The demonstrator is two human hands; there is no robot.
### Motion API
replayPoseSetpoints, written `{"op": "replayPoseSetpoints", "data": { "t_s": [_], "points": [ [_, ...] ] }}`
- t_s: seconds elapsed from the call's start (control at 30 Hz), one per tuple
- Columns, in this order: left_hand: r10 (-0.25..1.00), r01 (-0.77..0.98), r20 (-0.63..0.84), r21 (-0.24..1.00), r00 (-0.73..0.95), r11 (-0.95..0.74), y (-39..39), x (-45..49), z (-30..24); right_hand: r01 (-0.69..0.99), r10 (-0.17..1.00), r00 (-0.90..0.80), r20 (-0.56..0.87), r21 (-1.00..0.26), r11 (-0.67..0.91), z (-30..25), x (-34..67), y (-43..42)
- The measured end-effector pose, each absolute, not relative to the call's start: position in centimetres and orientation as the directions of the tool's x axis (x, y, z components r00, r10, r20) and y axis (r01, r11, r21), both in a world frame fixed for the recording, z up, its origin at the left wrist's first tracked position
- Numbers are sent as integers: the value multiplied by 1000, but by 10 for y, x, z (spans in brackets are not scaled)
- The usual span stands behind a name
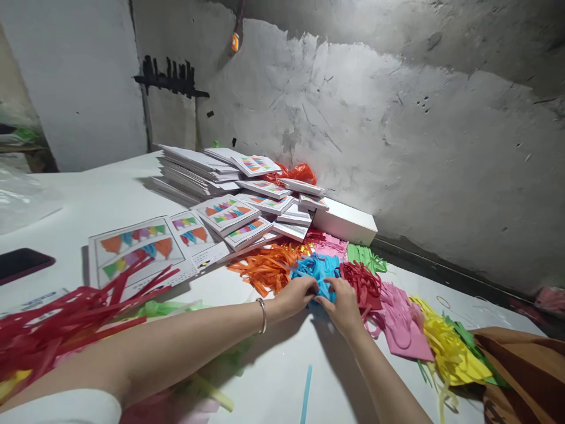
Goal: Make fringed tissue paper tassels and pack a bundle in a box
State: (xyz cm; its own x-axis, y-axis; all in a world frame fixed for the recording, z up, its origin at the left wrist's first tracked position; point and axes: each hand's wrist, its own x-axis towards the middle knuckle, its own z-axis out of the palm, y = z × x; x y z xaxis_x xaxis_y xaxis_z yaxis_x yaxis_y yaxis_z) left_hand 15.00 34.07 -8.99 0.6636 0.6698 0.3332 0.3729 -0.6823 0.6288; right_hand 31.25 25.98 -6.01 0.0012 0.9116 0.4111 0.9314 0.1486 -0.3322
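Blue fringed paper (321, 268), cut into thin strips, lies in a bundle at the middle of the table. My left hand (296, 295), with a bracelet at the wrist, has its fingers curled and pinched on the near left edge of this paper. From the other side, my right hand (343, 305) grips the same blue fringe between thumb and fingers; the fingertips are partly hidden in the strips. Orange fringed paper (269, 266) borders the bundle on the left, and dark red fringed paper (362, 285) on the right.
Printed flat boxes (136, 247) and a tall stack (194, 171) stand at the back left. Pink (404, 324) and yellow fringes (457, 347) lie right, beside a brown bag (525, 365). Red strips (66, 324) and a phone (24, 263) are at left; a blue strip (306, 394) lies in front.
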Motion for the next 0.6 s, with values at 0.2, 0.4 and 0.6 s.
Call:
{"op": "replayPoseSetpoints", "data": {
  "t_s": [0.2,0.4,0.6],
  "points": [
    [652,367,344,610,676,-702,341,150,-93,952,937,-105,334,-238,192,-50,307,258],
    [634,345,362,605,683,-717,340,148,-94,979,960,-118,255,-129,154,-43,307,253],
    [648,350,360,617,671,-705,342,150,-98,970,968,-148,204,-163,182,-45,299,252]
  ]
}}
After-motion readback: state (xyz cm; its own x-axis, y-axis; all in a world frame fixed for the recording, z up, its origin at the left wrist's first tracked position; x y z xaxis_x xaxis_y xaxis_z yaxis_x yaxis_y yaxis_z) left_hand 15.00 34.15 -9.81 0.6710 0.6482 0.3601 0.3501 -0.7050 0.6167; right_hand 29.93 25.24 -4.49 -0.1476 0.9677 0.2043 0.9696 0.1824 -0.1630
